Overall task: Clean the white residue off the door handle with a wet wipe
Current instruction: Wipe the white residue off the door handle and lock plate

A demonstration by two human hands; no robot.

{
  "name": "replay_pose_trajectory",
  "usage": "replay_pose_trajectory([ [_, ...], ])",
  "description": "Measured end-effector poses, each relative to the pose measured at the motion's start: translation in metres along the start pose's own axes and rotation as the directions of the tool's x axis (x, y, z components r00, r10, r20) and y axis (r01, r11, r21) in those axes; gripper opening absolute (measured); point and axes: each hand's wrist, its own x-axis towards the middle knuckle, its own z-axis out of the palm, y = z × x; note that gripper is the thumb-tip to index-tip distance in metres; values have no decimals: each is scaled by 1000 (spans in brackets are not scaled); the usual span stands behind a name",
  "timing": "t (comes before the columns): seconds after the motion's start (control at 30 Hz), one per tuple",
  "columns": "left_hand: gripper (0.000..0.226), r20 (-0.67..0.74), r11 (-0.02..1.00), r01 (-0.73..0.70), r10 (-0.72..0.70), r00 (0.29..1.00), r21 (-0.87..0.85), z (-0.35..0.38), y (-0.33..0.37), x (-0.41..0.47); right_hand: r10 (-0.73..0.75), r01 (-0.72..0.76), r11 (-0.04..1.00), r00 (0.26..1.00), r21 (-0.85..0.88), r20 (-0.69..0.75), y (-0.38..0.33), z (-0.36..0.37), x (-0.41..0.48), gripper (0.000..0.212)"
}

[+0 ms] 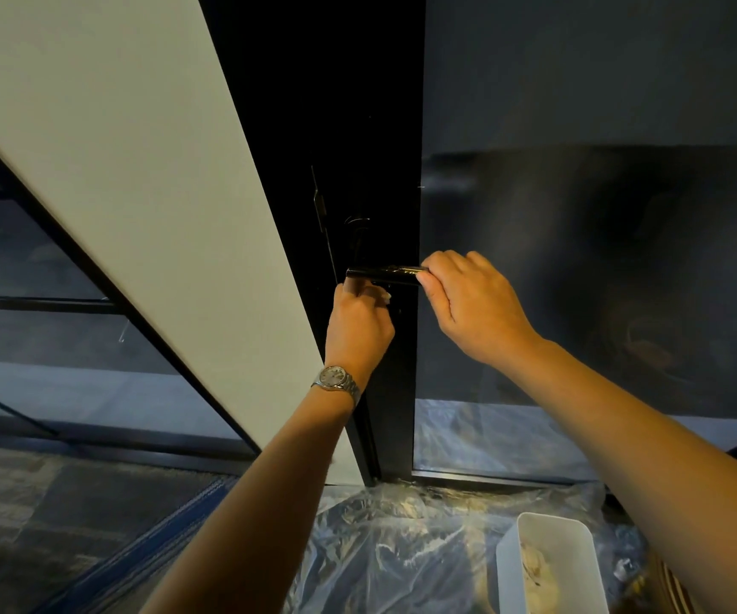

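Observation:
A black lever door handle (380, 276) juts out horizontally from the black door frame (371, 170), with faint pale streaks near its right end. My right hand (468, 299) grips the right end of the handle, fingers curled over it. My left hand (360, 323), a metal watch on its wrist, is raised under the handle's left part, its fingers curled and touching the underside. No wet wipe shows in either hand; anything inside the fingers is hidden.
A white wall panel (136, 192) runs along the left of the frame, and dark glass (601, 259) fills the right. Crinkled clear plastic sheeting (402, 547) covers the floor below. A white rectangular tub (548, 569) with crumpled pale material inside stands at the bottom right.

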Motion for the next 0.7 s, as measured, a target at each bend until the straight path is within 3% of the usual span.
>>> replay_pose_trajectory([
  [0.07,15,-68,972,175,-187,980,-154,1,8,-1,0,0,1000,1000,0,-5,0,1,0,33],
  [0.13,15,-129,845,372,-448,885,-385,4,19,-1,-2,2,1000,1000,-8,-10,0,1,0,33],
  [0.17,16,-108,723,467,-592,799,-509,4,23,-1,-3,3,1000,1000,-11,-13,-1,2,0,33],
  [0.23,17,73,349,577,-809,583,-738,4,23,3,-2,2,1000,1000,-17,-16,-1,2,-1,32],
  [0.3,17,349,-69,544,-832,432,-836,0,19,4,0,0,1000,1000,-24,-15,-2,2,-1,31],
  [0.33,19,446,-213,498,-794,413,-841,-1,17,1,2,-2,1000,1000,-27,-15,-2,2,-1,31],
  [0.37,18,464,-230,486,-768,441,-843,-2,15,-3,5,-6,1000,1000,-29,-15,-2,2,-1,31],
  [0.43,10,469,-168,535,-730,496,-828,-6,20,-5,7,-7,1000,1000,-31,-14,-2,2,0,30],
  [0.53,19,506,-160,546,-644,574,-822,-6,18,-5,-2,1,999,1000,-36,-27,-1,3,0,32],
  [0.57,22,497,-141,549,-646,580,-824,-10,18,-3,-3,2,999,999,-38,-32,-2,3,-1,33],
  [0.63,20,517,-182,561,-678,523,-807,-8,12,0,2,-3,999,999,-38,-36,-3,3,-1,36],
  [0.67,16,509,-105,624,-689,516,-774,-10,15,0,4,-6,999,999,-41,-39,-3,2,-1,39],
  [0.7,12,526,-99,650,-685,505,-753,-10,13,1,6,-8,999,999,-45,-41,-4,2,-1,41],
])
